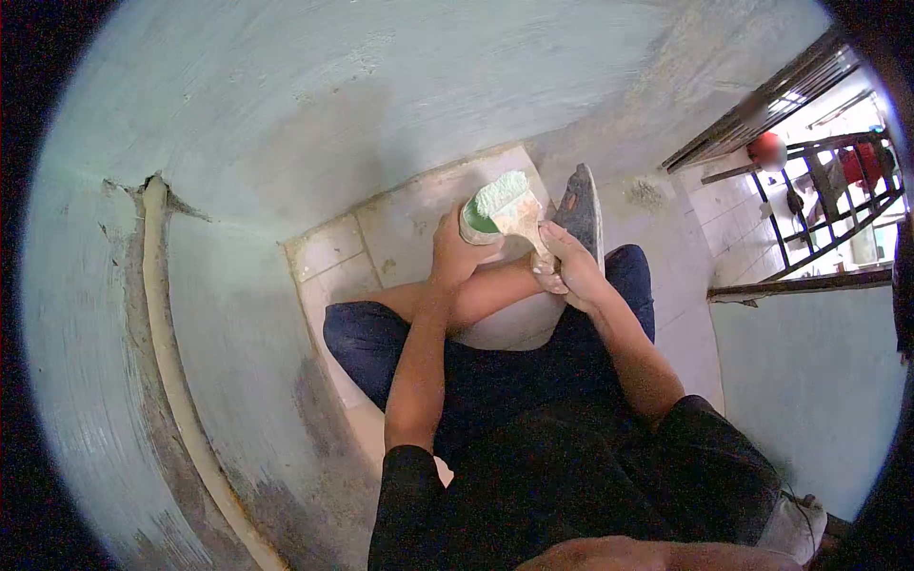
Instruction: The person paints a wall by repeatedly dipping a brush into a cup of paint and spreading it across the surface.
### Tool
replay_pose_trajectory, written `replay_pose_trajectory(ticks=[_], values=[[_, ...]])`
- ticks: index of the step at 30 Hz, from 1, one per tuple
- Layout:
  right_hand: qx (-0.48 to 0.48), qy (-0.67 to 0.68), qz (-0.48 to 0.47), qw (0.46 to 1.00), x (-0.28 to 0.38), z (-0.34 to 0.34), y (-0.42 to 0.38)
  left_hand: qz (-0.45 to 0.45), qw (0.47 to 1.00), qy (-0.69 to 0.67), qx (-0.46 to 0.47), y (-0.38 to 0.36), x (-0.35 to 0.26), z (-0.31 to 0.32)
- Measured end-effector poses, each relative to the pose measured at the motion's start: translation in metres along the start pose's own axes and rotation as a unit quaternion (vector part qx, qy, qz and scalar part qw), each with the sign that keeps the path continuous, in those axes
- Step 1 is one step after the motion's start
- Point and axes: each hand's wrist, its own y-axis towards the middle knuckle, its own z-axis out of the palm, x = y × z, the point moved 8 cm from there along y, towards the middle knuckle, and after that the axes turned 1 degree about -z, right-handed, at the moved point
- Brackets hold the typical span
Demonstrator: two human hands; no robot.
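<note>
My left hand (454, 249) is wrapped round a small round container (479, 225) with green inside, held over my crossed legs. In my right hand (571, 262) is the handle of a wide paintbrush (521, 217). Thick pale green paint covers the bristles, which lie over the container's rim. Whether the bristles touch the rim cannot be made out. Behind my right hand, a dark, worn sandal or shoe sole (579, 209) shows.
Pale green painted walls (314, 86) rise ahead and at the left, where a pipe (167, 324) runs down. Light tiles (333, 246) cover the floor. At the right is an opening with a dark metal frame (809, 257) and a red round object (766, 150) beyond.
</note>
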Motion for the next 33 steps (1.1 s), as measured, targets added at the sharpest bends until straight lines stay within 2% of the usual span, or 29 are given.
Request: replay_pose_trajectory(ticks=[6,16,22,24,31,33], values=[[0.024,0.037,0.0,0.999,-0.013,-0.007,0.006,-0.007,1.0,-0.016,0.016,0.001,-0.002,-0.001],[0.017,-0.018,-0.058,0.998,-0.007,0.003,0.01,0.019,0.993,-0.091,0.067,0.008,0.015,0.007],[0.007,-0.006,-0.061,0.998,-0.003,0.004,0.008,-0.012,0.998,-0.035,0.045,0.0,0.002,0.003],[0.043,0.004,-0.07,0.997,-0.005,0.0,0.01,-0.003,0.999,-0.029,0.044,-0.002,-0.002,0.006],[0.052,0.033,-0.101,0.993,0.003,-0.003,0.009,-0.014,0.999,-0.037,0.037,-0.007,-0.008,0.012],[0.032,0.038,-0.107,0.993,-0.002,-0.011,0.014,0.014,0.999,0.002,0.04,-0.004,-0.007,0.013]])
